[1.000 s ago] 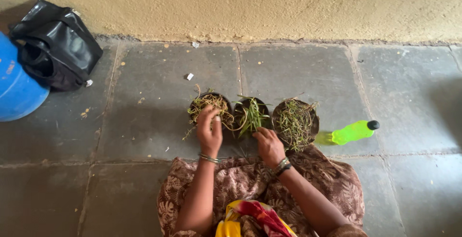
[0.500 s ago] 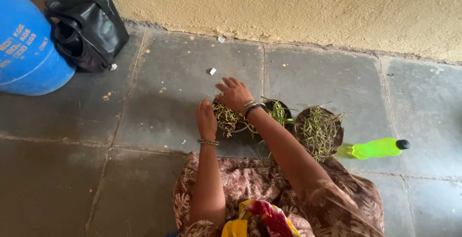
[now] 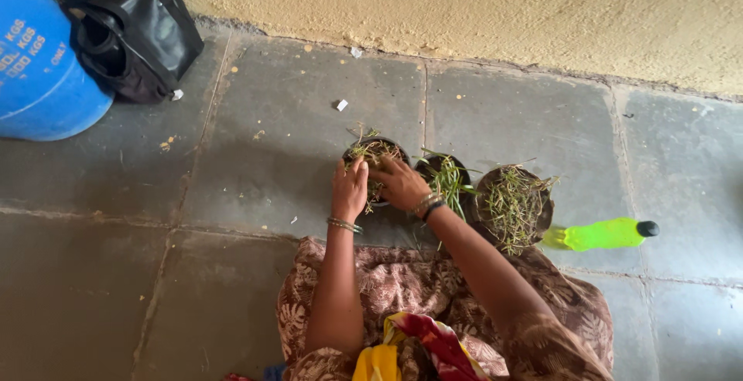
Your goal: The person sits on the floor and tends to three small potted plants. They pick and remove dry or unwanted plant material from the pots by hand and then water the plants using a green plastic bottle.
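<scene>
Three dark pots in a row on the floor, near the wall.
Left pot: dry tangled sprouts; our left hand and right hand rest over it, fingers curled into the stems, exact grip unclear.
Middle pot: green blades.
Right pot: dry sprigs.
Green bottle lies beside the right pot.

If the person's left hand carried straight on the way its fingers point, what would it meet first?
The left hand points away from the body, toward the wall. Its fingers already rest on the leftmost pot of dry sprigs, so that comes first. Beyond lies bare stone floor, then the yellow wall, though depth is hard to judge.
</scene>
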